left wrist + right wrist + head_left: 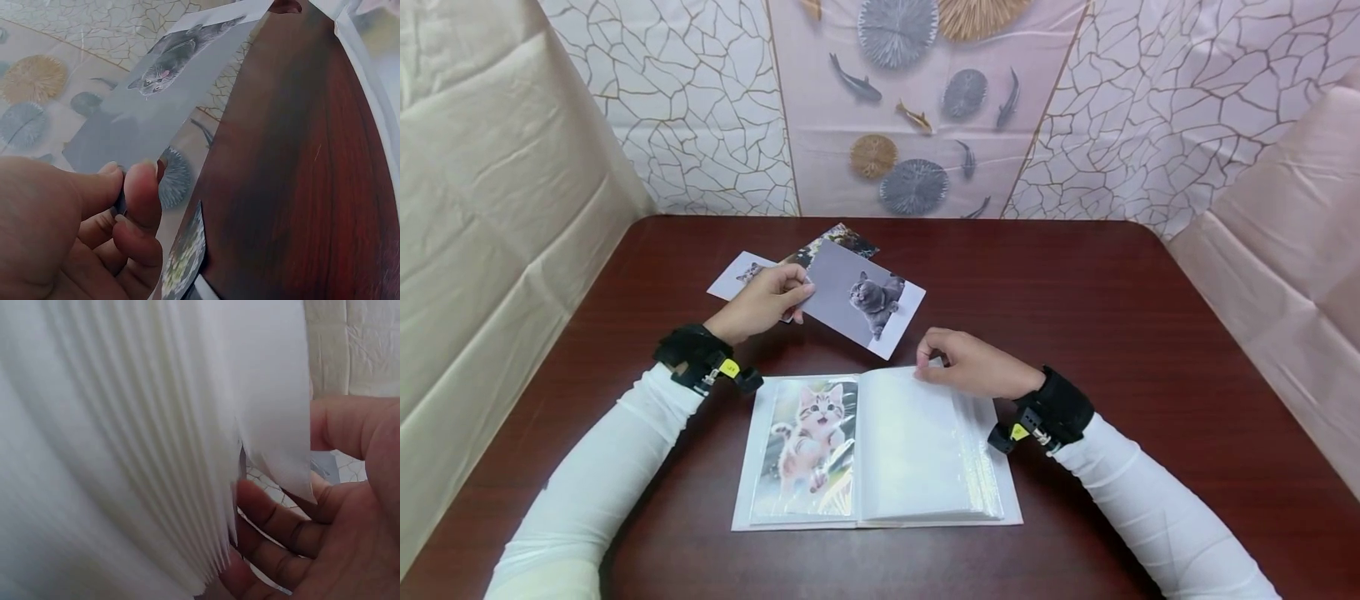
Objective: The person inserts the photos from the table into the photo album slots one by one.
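My left hand [763, 302] pinches a photo of a grey cat [842, 287] by its left edge, between thumb and fingers. The photo is held tilted above the table behind the album. A photo album [742, 508] lies open in front of me. Its left page shows a striped kitten picture [812, 442] in a clear sleeve, and the right page [910, 450] is white and blank. At the top edge of that page, my right hand [973, 362] pinches the sheet. The right wrist view shows the album's fanned leaves [125, 425], with one sheet [278, 381] between thumb and fingers.
Behind the left hand lie a white photo with a cat [730, 279] and a dark photo with pale flowers [850, 240], partly hidden by the grey cat photo. The dark red table [1075, 292] is bordered by patterned cloth [700, 108] at the back and beige cloth at both sides.
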{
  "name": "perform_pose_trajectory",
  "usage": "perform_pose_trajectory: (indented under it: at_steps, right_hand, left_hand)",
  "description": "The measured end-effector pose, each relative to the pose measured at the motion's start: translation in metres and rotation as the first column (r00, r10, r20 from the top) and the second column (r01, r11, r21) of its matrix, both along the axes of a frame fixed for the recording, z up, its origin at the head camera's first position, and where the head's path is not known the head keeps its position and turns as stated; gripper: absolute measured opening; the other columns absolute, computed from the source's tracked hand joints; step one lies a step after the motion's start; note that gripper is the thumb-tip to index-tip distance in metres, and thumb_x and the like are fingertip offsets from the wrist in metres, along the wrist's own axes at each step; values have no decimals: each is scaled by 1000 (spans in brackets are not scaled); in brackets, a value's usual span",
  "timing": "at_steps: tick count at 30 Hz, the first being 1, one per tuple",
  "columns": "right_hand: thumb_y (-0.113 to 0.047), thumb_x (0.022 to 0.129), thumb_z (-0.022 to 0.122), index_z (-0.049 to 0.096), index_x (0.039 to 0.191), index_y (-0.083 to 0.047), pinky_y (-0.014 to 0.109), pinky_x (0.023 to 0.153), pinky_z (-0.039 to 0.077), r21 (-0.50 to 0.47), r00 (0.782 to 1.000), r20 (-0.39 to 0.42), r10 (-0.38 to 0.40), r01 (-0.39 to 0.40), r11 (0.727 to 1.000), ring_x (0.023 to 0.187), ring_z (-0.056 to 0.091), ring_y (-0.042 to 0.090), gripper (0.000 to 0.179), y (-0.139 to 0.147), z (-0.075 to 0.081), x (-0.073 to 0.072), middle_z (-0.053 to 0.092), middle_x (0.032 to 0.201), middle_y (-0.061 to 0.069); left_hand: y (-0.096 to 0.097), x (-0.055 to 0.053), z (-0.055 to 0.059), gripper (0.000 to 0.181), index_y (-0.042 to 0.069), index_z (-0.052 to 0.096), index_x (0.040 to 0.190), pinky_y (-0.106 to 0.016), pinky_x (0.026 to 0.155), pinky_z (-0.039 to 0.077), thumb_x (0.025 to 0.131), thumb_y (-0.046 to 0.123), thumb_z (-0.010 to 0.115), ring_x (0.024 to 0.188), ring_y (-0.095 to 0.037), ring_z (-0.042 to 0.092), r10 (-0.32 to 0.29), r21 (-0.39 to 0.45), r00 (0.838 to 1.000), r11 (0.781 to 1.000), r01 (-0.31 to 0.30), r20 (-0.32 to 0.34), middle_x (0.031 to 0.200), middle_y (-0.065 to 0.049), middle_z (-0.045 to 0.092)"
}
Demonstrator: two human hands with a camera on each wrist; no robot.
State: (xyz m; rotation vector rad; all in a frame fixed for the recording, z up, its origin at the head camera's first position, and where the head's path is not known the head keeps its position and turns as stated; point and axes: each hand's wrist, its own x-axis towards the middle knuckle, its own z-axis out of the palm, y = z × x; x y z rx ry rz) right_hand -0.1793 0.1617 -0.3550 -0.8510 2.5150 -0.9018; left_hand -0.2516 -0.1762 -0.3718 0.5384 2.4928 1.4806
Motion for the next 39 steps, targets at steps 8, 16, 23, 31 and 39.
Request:
perform_pose_trajectory:
  at_steps: [8,16,23,31,39]
  right_hand:
    - [-16,98,68,65,97,-12,28,72,43,-72,999,40,-34,37,997,86,54,19,5,2,3,-1,63,94,3]
    - [-15,97,69,67,94,-10,26,68,43,-92,997,46,-58,62,994,83,57,20,6,2,3,-1,64,91,4]
    - [-15,96,71,68,94,-10,31,79,44,-111,991,87,-99,108,988,95,58,20,6,3,1,-3,69,96,4]
    - [-10,93,73,63,101,-4,25,68,48,-155,976,178,-125,153,976,81,63,20,13,2,0,-5,69,82,7]
    - [-10,90,76,48,121,0,28,71,46,-154,939,277,-201,250,956,79,66,19,43,3,2,-8,75,90,11]
  left_hand:
    - [6,0,-3,18,5,52,101,-27,60,41,106,21,53,67,-21,60,-24,3,999,1000,24,39,69,-4,57]
    - [7,0,-4,15,3,55,108,-26,58,40,106,18,53,64,-16,57,-31,0,997,1000,31,71,75,-3,59]
    - [6,-5,-11,11,3,56,104,-24,58,42,105,14,55,65,-13,54,-60,22,994,998,58,89,78,-3,60]
    - [8,-10,-16,13,1,60,111,-24,62,44,105,12,55,69,-15,51,-67,12,993,998,66,93,83,-4,56]
    - [11,-15,-15,21,1,62,121,-24,70,52,105,12,54,78,-15,54,-37,24,995,999,35,89,89,-4,56]
